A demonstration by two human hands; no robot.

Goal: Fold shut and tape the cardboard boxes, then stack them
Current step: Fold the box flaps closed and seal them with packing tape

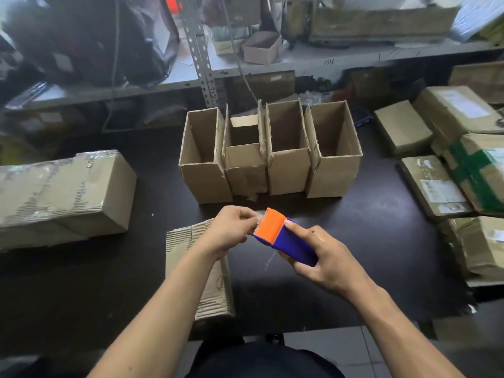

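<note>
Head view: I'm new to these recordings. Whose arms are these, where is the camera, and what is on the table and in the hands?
There is no machine here. The single picture comes from a camera worn on a person's head, looking forward and down at their own bare arms. The right hand grips a purple tape dispenser with an orange cutter end. The left hand pinches at that cutter end, seemingly at the tape's loose end, though the tape itself is hard to see. On the dark table four open-topped brown cardboard boxes stand in a row. A closed corrugated cardboard box lies under the left arm, a large taped carton sits left, and wrapped parcels are piled right.
</note>
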